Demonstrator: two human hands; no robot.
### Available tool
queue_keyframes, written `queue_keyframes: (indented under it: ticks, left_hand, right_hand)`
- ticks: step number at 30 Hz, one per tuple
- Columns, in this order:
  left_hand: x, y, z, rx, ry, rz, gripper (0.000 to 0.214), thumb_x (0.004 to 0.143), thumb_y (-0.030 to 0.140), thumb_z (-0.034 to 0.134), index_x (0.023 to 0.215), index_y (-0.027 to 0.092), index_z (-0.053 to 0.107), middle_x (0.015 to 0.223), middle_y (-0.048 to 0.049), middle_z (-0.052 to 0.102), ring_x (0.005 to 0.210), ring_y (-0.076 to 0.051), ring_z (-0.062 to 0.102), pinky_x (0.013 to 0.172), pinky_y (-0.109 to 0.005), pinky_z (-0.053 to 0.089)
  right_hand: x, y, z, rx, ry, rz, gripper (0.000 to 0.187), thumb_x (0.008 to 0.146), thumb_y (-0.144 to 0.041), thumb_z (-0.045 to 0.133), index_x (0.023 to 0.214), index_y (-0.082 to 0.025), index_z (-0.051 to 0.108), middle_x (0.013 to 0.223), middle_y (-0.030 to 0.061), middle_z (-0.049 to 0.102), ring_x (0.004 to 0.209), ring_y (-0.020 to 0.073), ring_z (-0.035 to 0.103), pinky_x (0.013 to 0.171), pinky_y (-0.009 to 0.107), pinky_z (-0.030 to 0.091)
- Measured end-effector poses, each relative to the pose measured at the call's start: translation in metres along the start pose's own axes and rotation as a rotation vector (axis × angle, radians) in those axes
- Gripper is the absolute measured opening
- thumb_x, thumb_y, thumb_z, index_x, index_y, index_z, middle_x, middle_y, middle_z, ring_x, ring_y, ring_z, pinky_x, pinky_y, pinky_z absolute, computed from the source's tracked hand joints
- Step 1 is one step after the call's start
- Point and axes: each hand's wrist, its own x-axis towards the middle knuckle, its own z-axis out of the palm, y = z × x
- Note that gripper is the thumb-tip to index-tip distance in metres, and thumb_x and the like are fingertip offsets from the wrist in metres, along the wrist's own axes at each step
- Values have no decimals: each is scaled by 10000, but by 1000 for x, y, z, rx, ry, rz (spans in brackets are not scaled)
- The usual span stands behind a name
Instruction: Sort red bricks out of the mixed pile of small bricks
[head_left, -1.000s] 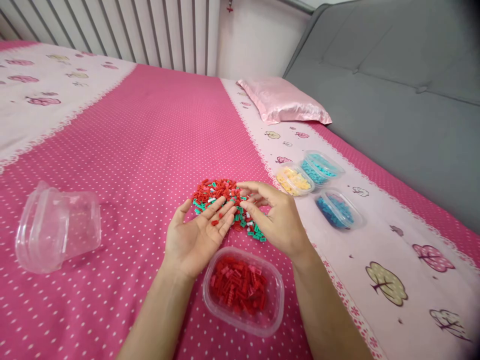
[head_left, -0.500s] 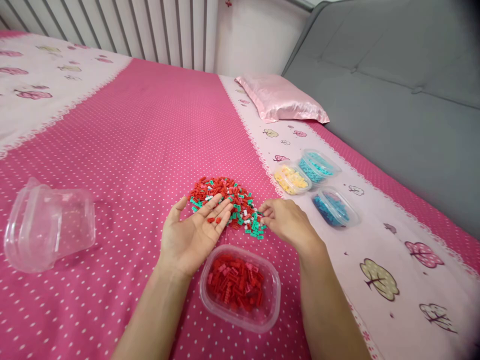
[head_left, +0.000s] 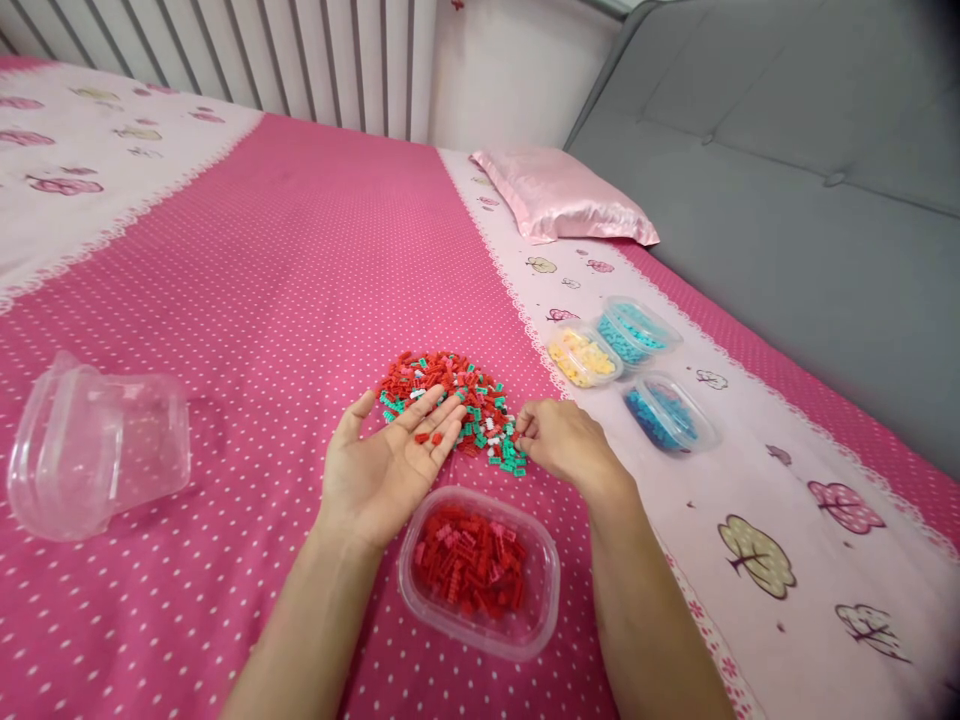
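Observation:
My left hand [head_left: 379, 475] lies palm up with its fingers stretched out, just in front of the pile. A couple of small red building bricks [head_left: 427, 438] rest loose on its fingers. At the pile's right edge, the fingertips of my right hand [head_left: 562, 440] are pinched together on what looks like a small red brick, mostly hidden. The mixed pile [head_left: 480, 400] holds red, green, white and pink bricks. Between my forearms stands a clear plastic tub [head_left: 553, 585] containing red and some pink bricks.
Three clear tubs stand to the right, with yellow bricks [head_left: 583, 358], turquoise bricks [head_left: 634, 335] and blue bricks [head_left: 664, 415]. Nested clear containers [head_left: 101, 455] lie on their side at left. A pink pillow [head_left: 562, 195] rests near the grey headboard [head_left: 787, 200].
My right hand has shifted slightly left, its fingertips at the pile's edge, where a bit of red now shows. My left hand with its red bricks has stayed almost still.

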Motion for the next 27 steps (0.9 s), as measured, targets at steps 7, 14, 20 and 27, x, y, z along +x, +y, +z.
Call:
queue_keyframes:
  ticks: [7, 14, 20, 27]
  left_hand:
    - [-1, -1, 0, 12, 2, 5, 604, 813, 411, 452, 1262, 7, 464, 1213, -247, 577, 1165, -311, 536, 956, -382, 475]
    - [0, -1, -1, 12, -4, -2, 607, 812, 410, 453, 1271, 12, 458, 1230, -244, 567, 1172, -307, 532, 953, -377, 478]
    - [-1, 0, -2, 7, -10, -1, 620, 807, 412, 463, 1277, 8, 454, 1238, -243, 562, 1181, -313, 523, 961, -380, 470]
    - [-2, 0, 0, 8, -7, -1, 624, 808, 411, 460, 1283, 6, 447, 1239, -243, 561, 1177, -311, 526, 960, -369, 470]
  right_hand:
    - [0, 0, 0, -1, 6, -28, 169, 722, -211, 653, 886, -253, 650, 907, 15, 684, 825, 169, 625, 611, 241, 368]
    - [0, -2, 1, -43, 2, -30, 45, 724, -223, 632, 764, -244, 636, 813, 2, 686, 777, 173, 626, 560, 242, 333]
    - [-2, 2, -4, -62, 1, 16, 28, 709, -256, 619, 716, -247, 645, 765, 13, 674, 743, 192, 619, 549, 260, 322]
    - [-6, 16, -14, -31, 79, 114, 60, 708, -284, 631, 743, -242, 655, 836, 33, 670, 744, 186, 609, 554, 261, 335]
